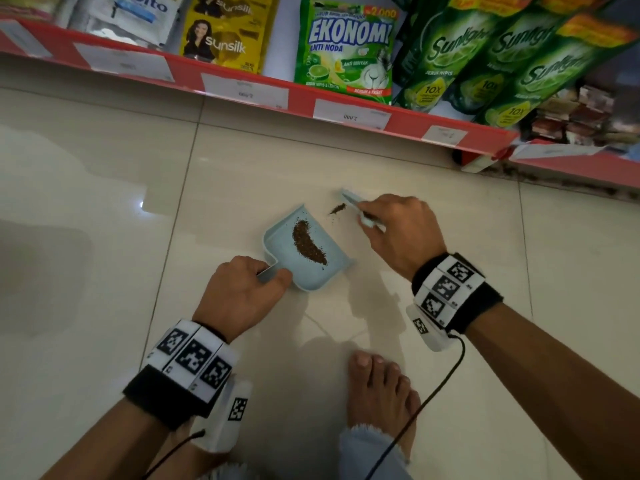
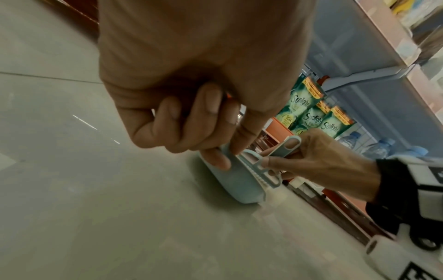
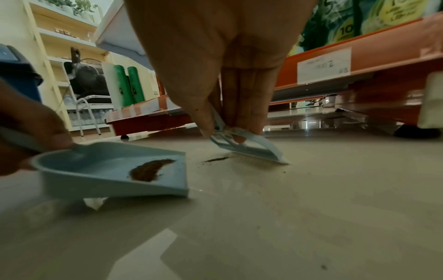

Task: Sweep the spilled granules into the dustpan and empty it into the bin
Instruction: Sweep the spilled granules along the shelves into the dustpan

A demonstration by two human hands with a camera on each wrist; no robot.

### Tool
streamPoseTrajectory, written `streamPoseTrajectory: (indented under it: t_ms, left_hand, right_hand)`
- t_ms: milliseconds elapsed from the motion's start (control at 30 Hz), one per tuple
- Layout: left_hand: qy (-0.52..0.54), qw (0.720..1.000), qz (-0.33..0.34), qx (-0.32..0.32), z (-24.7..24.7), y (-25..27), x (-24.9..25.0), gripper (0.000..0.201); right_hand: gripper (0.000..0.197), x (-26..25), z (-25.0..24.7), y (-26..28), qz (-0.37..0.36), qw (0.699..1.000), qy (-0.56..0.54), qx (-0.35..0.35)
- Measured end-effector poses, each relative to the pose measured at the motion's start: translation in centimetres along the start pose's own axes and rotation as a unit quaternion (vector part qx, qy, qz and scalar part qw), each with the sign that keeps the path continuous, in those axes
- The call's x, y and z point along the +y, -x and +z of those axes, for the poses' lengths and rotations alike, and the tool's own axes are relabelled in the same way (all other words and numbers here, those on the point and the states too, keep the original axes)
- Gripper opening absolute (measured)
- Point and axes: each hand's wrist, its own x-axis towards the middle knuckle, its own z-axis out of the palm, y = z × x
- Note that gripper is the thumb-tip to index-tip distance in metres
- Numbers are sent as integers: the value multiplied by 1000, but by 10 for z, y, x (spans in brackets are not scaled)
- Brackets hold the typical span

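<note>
A pale blue dustpan (image 1: pixel 282 252) (image 3: pixel 79 170) (image 2: pixel 237 181) lies on the tiled floor with a curved heap of brown granules (image 1: pixel 306 244) (image 3: pixel 149 169) inside it. My left hand (image 1: pixel 239 292) (image 2: pixel 210 121) grips its handle at the near left. My right hand (image 1: pixel 398 230) (image 3: pixel 230 75) pinches a small pale blue brush (image 1: pixel 358 206) (image 3: pixel 254 149), whose bristles touch the floor just right of the pan's mouth. A small streak of loose granules (image 1: pixel 336 209) (image 3: pixel 214 159) lies between brush and pan. A few stray grains dot the floor nearby.
A red shop shelf (image 1: pixel 298 95) with hanging detergent and shampoo sachets runs along the far side, low over the floor. A dark blue bin (image 3: pixel 16 75) stands at the left in the right wrist view. My bare foot (image 1: pixel 377 393) is near, behind the pan.
</note>
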Motion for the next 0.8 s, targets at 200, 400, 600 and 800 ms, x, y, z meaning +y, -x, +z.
streamPoseTrajectory:
  t_ms: [200,400,600,800]
  left_hand:
    - [27,998,-42,-21,2,-8,15,44]
    - [22,998,-60,-27,3,-9,22,44]
    - [18,998,-55,-27,4,-5,22,45]
    - [7,998,-51,-27,5,-4,23,46]
  right_hand:
    - [26,-9,1,10,-11,1000,-24,-11]
    - [23,-12,-15,3,13,983,-182,4]
    - [24,-10,-21,-5,25,998,-35,46]
    - [25,-26,-9,7,-5,991,-128,-47]
